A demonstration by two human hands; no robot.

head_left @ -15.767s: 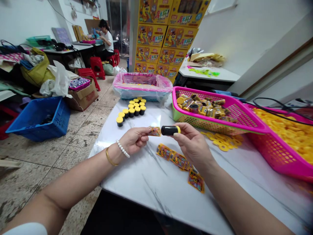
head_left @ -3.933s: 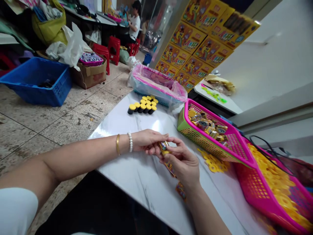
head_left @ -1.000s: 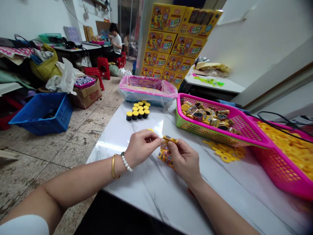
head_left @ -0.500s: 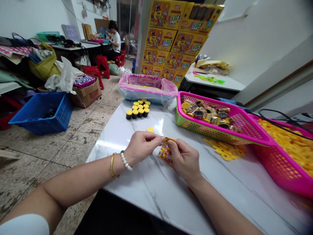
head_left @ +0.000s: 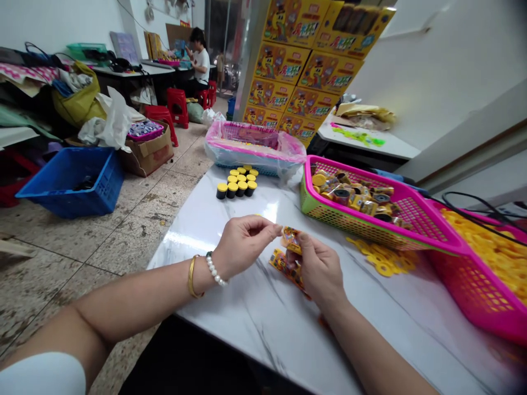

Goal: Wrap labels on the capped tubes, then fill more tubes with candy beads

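Right hand (head_left: 324,271): grips a wrapper (head_left: 292,241)
Left hand (head_left: 239,248): pinched, hold unclear
Basket (head_left: 349,219): wrapped tubs (head_left: 368,207), seemingly done
Counter (head_left: 247,307): bare tubs (head_left: 241,189), more wrappers (head_left: 281,261) remain

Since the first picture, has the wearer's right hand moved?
Yes. Judged against the pink-and-green basket, the right hand has shifted leftward and nearer the wearer, away from the basket.

The right fingers (head_left: 308,248) hide part of a printed wrapper (head_left: 291,240). The view's right edge crops the pink basket (head_left: 463,285) of yellow rings (head_left: 486,236).
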